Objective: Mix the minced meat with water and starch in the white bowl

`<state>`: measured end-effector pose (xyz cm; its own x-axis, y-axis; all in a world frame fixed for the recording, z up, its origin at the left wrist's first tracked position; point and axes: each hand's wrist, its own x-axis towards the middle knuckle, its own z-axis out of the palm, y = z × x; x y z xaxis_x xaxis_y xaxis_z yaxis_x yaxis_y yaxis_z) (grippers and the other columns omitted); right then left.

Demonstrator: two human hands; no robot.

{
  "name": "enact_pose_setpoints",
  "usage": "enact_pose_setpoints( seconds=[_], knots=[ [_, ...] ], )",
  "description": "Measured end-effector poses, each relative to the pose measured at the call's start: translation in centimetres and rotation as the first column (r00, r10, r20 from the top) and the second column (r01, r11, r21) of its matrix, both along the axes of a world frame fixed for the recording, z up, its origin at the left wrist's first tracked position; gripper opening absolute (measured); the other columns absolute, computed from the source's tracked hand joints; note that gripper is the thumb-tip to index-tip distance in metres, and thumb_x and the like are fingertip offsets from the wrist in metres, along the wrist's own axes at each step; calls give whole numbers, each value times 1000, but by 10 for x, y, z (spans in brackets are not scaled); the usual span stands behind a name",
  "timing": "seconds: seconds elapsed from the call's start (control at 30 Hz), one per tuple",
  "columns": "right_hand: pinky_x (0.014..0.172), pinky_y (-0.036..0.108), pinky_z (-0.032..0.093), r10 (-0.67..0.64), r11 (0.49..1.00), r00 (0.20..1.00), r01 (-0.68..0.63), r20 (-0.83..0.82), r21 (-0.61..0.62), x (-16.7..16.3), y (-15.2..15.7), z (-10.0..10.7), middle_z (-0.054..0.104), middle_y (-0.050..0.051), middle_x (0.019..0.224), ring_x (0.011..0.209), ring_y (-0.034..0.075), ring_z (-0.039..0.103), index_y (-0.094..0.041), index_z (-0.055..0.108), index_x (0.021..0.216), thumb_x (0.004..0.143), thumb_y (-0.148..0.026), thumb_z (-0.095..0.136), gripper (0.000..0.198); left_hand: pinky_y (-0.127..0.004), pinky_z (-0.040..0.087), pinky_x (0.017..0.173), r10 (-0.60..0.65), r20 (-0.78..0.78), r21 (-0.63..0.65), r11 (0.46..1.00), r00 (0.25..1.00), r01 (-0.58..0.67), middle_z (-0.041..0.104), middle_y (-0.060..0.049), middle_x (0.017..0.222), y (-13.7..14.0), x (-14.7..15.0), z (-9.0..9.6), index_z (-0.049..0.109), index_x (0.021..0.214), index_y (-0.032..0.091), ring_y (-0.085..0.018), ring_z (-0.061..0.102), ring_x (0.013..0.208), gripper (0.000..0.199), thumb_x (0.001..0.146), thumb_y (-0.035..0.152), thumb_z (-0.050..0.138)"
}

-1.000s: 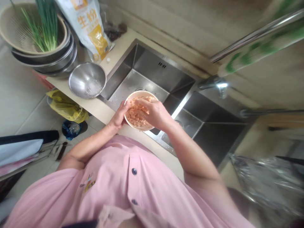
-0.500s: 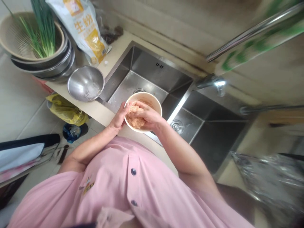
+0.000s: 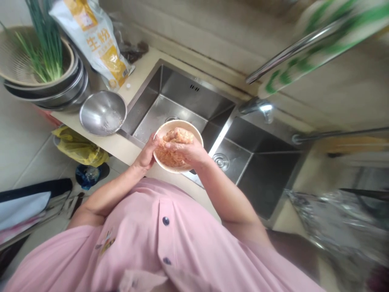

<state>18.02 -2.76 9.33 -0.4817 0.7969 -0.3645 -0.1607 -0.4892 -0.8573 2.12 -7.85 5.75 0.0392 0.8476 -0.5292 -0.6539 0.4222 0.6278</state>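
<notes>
A white bowl (image 3: 199, 142) of pinkish-orange minced meat (image 3: 178, 136) is held in front of my body, over the near edge of the sink. My left hand (image 3: 148, 152) is closed on the bowl's left rim, the thumb at the edge. Inside the bowl is my right hand (image 3: 188, 153), with its fingers curled into the minced meat and partly covered by it. A lump of the meat bulges up past the fingers, towards the bowl's far side.
Beyond the bowl lies a double steel sink (image 3: 182, 103) with a faucet (image 3: 253, 106). To the left are a steel bowl (image 3: 103, 112), a starch bag (image 3: 97, 44) and stacked basins under a colander (image 3: 18, 52) of green onions (image 3: 50, 52). Crumpled clear plastic (image 3: 331, 215) lies at right.
My right hand has shifted the minced meat, and a lump now rises at the bowl's far side. My left hand stays on the rim. The whole view has shifted slightly.
</notes>
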Motion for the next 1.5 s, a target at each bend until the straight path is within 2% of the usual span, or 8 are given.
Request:
enact_pose_setpoints(
  seconds=[0.27, 0.5, 0.67, 1.03, 1.13, 1.27, 1.33, 1.5],
  knots=[
    [81, 41, 57, 21, 976, 949, -87, 314, 198, 0, 1, 14, 70, 4, 86, 87, 26, 67, -23, 64, 84, 67, -66, 93, 55, -52, 51, 128, -5, 12, -33, 999, 1000, 5, 82, -12, 134, 1, 2, 6, 74, 134, 20, -42, 61, 152, 63, 88, 59, 91],
    [75, 39, 56, 15, 965, 930, -110, 369, 238, -1, 2, 11, 69, 3, 82, 83, 24, 65, -24, 61, 79, 70, -66, 89, 52, -53, 52, 126, -4, 17, -13, 1000, 1000, 4, 81, -12, 136, 1, 4, 9, 74, 139, 21, -42, 62, 151, 66, 89, 60, 91],
    [74, 39, 55, 9, 954, 911, -131, 412, 268, -1, 4, 11, 68, 4, 81, 79, 24, 63, -25, 59, 77, 71, -68, 89, 53, -56, 52, 127, -32, 19, 0, 999, 999, 32, 80, -14, 137, 0, 4, 11, 77, 125, 20, -46, 59, 153, 60, 86, 63, 92],
    [80, 41, 60, -6, 928, 860, -185, 510, 323, -1, 5, 0, 77, 9, 92, 88, 29, 71, -24, 66, 86, 84, -38, 79, 20, -60, 51, 128, -68, 21, 23, 997, 997, 68, 80, -13, 139, 0, 1, 8, 80, 123, 22, -48, 55, 156, 59, 87, 67, 89],
    [83, 40, 59, 56, 850, 749, -383, 660, 363, 0, 4, 9, 78, 11, 99, 93, 30, 72, -20, 73, 102, 86, -28, 76, 18, -58, 48, 131, -57, 28, 7, 998, 998, 57, 80, -14, 138, 0, -1, 9, 80, 123, 19, -47, 53, 158, 56, 90, 64, 87],
    [82, 34, 54, 164, 600, 470, -745, 867, 290, 15, 7, 31, 77, 13, 112, 92, 27, 71, -20, 73, 140, 85, -13, 71, 56, -56, 46, 133, -39, 40, -23, 999, 998, 40, 80, -12, 139, 1, -1, 7, 80, 125, 19, -45, 54, 158, 52, 96, 62, 82],
    [84, 32, 53, 174, 524, 448, -796, 877, 303, 27, 11, 42, 77, 13, 122, 95, 25, 71, -23, 70, 150, 89, -8, 63, 63, -57, 47, 132, -38, 40, -26, 999, 998, 39, 80, -14, 138, 1, 0, 5, 80, 126, 18, -46, 56, 156, 54, 96, 62, 82],
    [88, 33, 50, 27, 518, 423, -781, 906, 349, 26, 18, 49, 79, 13, 115, 98, 27, 71, -21, 76, 141, 100, -10, 54, 47, -54, 49, 130, -80, 65, 13, 997, 995, 79, 82, -13, 131, 1, 2, 4, 81, 124, 15, -46, 58, 153, 51, 104, 62, 72]
  ],
)
